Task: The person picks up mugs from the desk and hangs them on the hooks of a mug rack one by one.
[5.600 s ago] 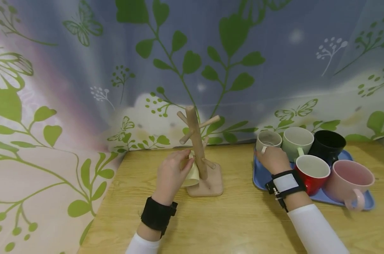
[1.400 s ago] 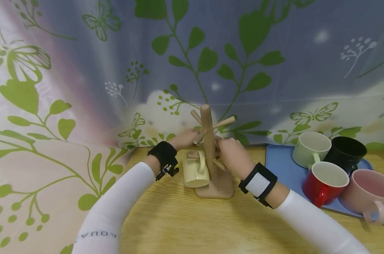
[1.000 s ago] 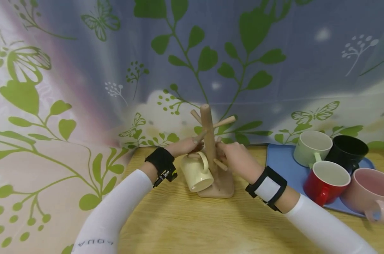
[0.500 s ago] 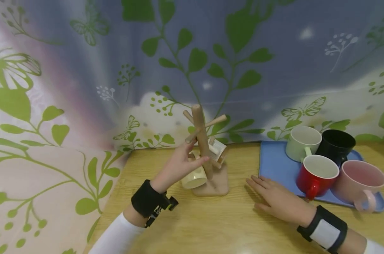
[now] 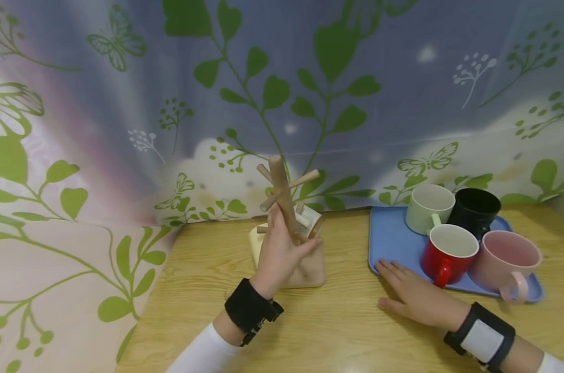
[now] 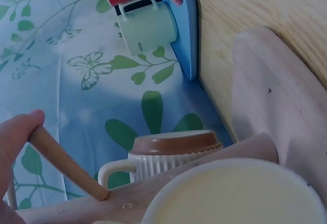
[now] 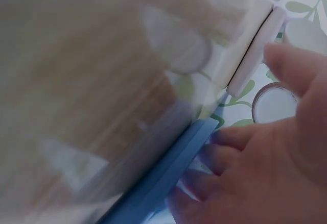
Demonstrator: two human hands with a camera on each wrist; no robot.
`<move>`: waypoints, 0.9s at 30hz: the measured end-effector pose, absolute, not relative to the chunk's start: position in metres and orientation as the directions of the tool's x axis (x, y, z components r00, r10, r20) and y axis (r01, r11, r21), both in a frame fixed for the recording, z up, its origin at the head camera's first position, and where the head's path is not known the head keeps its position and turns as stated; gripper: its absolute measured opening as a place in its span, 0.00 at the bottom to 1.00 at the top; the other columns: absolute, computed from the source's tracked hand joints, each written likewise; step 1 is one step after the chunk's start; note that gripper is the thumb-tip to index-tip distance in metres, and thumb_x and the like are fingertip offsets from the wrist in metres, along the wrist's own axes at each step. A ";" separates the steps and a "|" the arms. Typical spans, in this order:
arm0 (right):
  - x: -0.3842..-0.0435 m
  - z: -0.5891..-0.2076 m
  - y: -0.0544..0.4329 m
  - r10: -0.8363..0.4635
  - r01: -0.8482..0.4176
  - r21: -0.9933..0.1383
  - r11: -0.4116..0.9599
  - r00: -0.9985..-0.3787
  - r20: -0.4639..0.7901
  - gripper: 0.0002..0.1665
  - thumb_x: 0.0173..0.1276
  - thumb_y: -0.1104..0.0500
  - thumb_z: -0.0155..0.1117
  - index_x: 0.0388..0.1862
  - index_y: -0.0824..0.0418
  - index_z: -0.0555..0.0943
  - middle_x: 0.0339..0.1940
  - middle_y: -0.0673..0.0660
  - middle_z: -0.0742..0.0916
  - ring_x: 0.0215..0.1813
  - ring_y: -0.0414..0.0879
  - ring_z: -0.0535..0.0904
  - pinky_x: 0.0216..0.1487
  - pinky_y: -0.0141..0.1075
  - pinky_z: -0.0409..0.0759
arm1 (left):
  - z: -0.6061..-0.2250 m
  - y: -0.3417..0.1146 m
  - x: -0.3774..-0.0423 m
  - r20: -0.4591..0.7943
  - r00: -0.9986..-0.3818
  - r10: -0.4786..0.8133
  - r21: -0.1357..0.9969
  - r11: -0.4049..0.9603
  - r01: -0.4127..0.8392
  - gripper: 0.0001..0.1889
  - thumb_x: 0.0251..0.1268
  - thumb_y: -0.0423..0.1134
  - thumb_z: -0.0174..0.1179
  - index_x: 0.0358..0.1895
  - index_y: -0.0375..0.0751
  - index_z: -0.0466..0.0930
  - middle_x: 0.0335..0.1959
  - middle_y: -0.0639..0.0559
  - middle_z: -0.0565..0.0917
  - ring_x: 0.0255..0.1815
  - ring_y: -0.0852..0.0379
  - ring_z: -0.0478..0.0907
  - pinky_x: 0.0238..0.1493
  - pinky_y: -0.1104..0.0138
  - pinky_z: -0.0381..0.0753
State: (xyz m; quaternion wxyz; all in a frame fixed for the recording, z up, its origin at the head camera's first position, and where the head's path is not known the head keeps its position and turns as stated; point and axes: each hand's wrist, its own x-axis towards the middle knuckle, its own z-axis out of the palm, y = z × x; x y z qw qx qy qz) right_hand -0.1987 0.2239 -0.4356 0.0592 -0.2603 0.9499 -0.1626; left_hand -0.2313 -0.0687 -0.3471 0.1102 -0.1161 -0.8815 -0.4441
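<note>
A wooden mug tree [image 5: 282, 181] stands on the table. My left hand [image 5: 282, 254] grips its post, thumb across the near side; in the left wrist view a digit touches the tip of a peg [image 6: 69, 163]. A cream mug [image 5: 255, 241] hangs at the left, partly hidden by that hand. Behind the post, a ribbed white mug [image 6: 158, 165] with a brown base hangs by its handle, tilted upside down. My right hand [image 5: 422, 300] lies with fingers extended, fingertips at the near left corner of the blue tray [image 5: 386, 233].
On the tray stand a pale green mug [image 5: 428, 207], a black mug [image 5: 473, 210], a red mug [image 5: 450, 254] and a pink mug [image 5: 506, 261], all upright. A patterned curtain [image 5: 244, 103] hangs behind the wooden table [image 5: 338, 321] and along its left.
The ribbed mug went from the tray to the mug tree. My right hand let go of it and moved right to the tray's corner. My left hand shifted onto the post.
</note>
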 end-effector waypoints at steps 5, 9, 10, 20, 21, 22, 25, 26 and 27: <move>-0.212 -0.434 0.213 -0.529 -0.478 -0.396 0.784 -0.848 -0.022 0.53 0.67 0.34 0.56 0.75 0.70 0.57 0.76 0.72 0.63 0.76 0.73 0.57 0.71 0.66 0.61 | -0.347 -0.068 -0.233 0.329 -0.938 0.108 0.720 0.614 0.323 0.62 0.54 0.50 0.72 0.79 0.50 0.30 0.76 0.38 0.55 0.72 0.41 0.67 0.64 0.50 0.76; -0.220 -0.435 0.207 -0.518 -0.441 -0.441 0.781 -0.853 -0.065 0.57 0.66 0.34 0.57 0.75 0.76 0.53 0.77 0.76 0.58 0.76 0.76 0.50 0.71 0.70 0.53 | -0.347 -0.068 -0.234 0.342 -0.934 0.105 0.699 0.636 0.327 0.61 0.53 0.49 0.73 0.79 0.48 0.32 0.74 0.37 0.56 0.71 0.40 0.68 0.63 0.50 0.77; -0.222 -0.436 0.207 -0.519 -0.432 -0.452 0.780 -0.851 -0.083 0.58 0.66 0.33 0.57 0.75 0.75 0.52 0.77 0.75 0.57 0.77 0.76 0.48 0.72 0.71 0.51 | -0.347 -0.069 -0.234 0.337 -0.935 0.107 0.697 0.639 0.324 0.61 0.53 0.50 0.73 0.79 0.48 0.32 0.74 0.37 0.56 0.71 0.40 0.68 0.63 0.50 0.76; -0.223 -0.435 0.213 -0.564 -0.430 -0.497 0.754 -0.811 -0.154 0.65 0.59 0.30 0.61 0.77 0.72 0.48 0.80 0.72 0.52 0.79 0.75 0.41 0.73 0.72 0.42 | -0.346 -0.079 -0.239 0.268 -0.951 0.152 0.729 0.614 0.303 0.64 0.53 0.52 0.72 0.79 0.49 0.26 0.79 0.40 0.48 0.75 0.41 0.62 0.71 0.50 0.69; -0.221 -0.435 0.212 -0.574 -0.443 -0.494 0.748 -0.805 -0.148 0.66 0.59 0.30 0.62 0.77 0.73 0.48 0.80 0.72 0.52 0.78 0.75 0.41 0.72 0.72 0.43 | -0.347 -0.079 -0.239 0.266 -0.952 0.150 0.734 0.609 0.301 0.64 0.53 0.52 0.72 0.79 0.49 0.26 0.79 0.41 0.47 0.76 0.41 0.61 0.71 0.50 0.69; -0.220 -0.435 0.211 -0.584 -0.456 -0.489 0.744 -0.798 -0.144 0.66 0.58 0.30 0.62 0.77 0.73 0.49 0.79 0.72 0.52 0.78 0.75 0.42 0.72 0.72 0.44 | -0.348 -0.080 -0.239 0.267 -0.952 0.148 0.735 0.608 0.300 0.64 0.53 0.52 0.72 0.79 0.49 0.26 0.80 0.41 0.47 0.76 0.41 0.61 0.72 0.50 0.68; -0.214 -0.435 0.206 -0.627 -0.502 -0.489 0.713 -0.769 -0.123 0.66 0.58 0.30 0.63 0.76 0.74 0.50 0.79 0.73 0.53 0.78 0.76 0.43 0.71 0.73 0.46 | -0.350 -0.080 -0.239 0.281 -0.949 0.144 0.733 0.606 0.309 0.63 0.53 0.52 0.72 0.79 0.48 0.28 0.80 0.40 0.47 0.76 0.41 0.60 0.72 0.49 0.68; -0.213 -0.434 0.204 -0.636 -0.509 -0.493 0.706 -0.762 -0.125 0.66 0.58 0.30 0.63 0.76 0.74 0.50 0.79 0.72 0.53 0.78 0.75 0.42 0.71 0.73 0.46 | -0.350 -0.080 -0.240 0.287 -0.947 0.144 0.731 0.605 0.314 0.63 0.53 0.52 0.72 0.79 0.47 0.28 0.80 0.40 0.47 0.76 0.41 0.60 0.72 0.48 0.68; -0.212 -0.434 0.203 -0.644 -0.518 -0.493 0.699 -0.755 -0.121 0.66 0.58 0.30 0.63 0.76 0.74 0.50 0.79 0.72 0.53 0.78 0.75 0.42 0.71 0.73 0.46 | -0.350 -0.080 -0.240 0.290 -0.946 0.142 0.731 0.606 0.315 0.63 0.53 0.53 0.72 0.79 0.48 0.29 0.80 0.40 0.47 0.76 0.41 0.60 0.72 0.49 0.68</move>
